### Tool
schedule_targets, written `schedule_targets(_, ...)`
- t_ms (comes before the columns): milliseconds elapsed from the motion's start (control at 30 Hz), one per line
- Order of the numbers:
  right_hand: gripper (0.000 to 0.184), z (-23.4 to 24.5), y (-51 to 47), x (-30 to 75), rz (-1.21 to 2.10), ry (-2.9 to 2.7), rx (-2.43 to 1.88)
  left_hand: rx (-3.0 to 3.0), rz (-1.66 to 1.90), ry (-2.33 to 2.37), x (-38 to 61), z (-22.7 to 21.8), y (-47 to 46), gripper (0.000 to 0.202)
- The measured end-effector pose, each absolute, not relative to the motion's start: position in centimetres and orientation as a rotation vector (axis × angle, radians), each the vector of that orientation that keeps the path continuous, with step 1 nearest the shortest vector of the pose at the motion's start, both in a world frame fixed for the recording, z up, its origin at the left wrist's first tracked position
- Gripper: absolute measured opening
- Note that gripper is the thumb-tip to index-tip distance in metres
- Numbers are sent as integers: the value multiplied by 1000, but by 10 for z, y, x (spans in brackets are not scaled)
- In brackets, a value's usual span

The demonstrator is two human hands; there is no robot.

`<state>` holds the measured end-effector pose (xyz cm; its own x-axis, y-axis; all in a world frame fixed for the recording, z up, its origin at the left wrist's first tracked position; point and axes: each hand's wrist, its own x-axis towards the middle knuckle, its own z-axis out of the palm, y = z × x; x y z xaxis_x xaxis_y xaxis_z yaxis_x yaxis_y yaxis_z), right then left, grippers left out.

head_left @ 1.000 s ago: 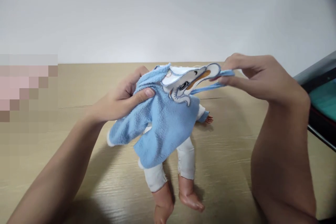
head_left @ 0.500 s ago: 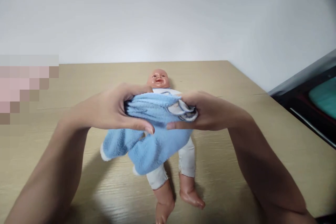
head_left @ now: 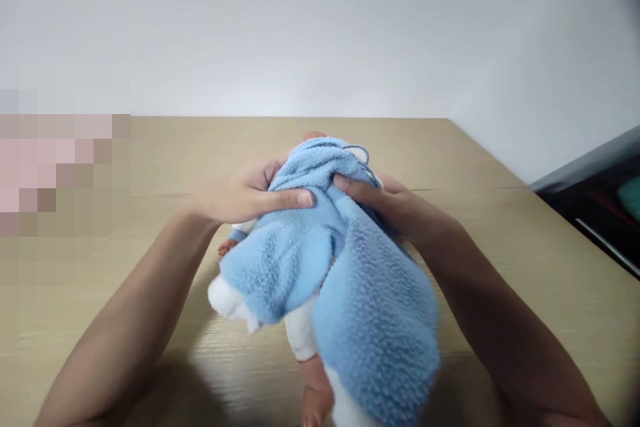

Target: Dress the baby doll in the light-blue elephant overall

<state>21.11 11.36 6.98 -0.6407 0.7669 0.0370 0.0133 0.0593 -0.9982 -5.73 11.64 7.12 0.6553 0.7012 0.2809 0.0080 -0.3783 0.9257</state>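
Observation:
A blue fleece baby top (head_left: 380,307) with white cuffs is bunched between my two hands over a baby doll (head_left: 315,380). My left hand (head_left: 255,193) grips its left side, thumb lying on top of the cloth. On the other side my right hand (head_left: 385,197) pinches the gathered fabric, thumb also on top and fingers mostly hidden. The doll lies on its back in white clothes. Only the crown of its head, one small hand, part of a white leg and a foot show; the cloth covers its face and trunk. Both sleeves hang toward me.
The doll lies on a light wooden table (head_left: 500,247) with a pale wall (head_left: 320,33) behind it. A dark object with a screen-like panel (head_left: 600,207) stands at the right edge. A blurred pinkish patch (head_left: 45,160) covers the left edge.
My hands have moved forward and up with the baby top, from above the doll's trunk to its head. The face is now covered, and the sleeves hang lower and wider.

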Motion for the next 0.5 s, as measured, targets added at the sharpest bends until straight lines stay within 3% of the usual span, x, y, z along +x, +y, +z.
schedule_targets(233, 66, 75, 118, 214, 1687, -2030, -623, 1622, 917, 653, -41, 61, 117, 36)
schedule_targets(500, 50, 59, 117, 207, 1750, -1654, -688, 1534, 534, 456, -72, 68, 124, 49)
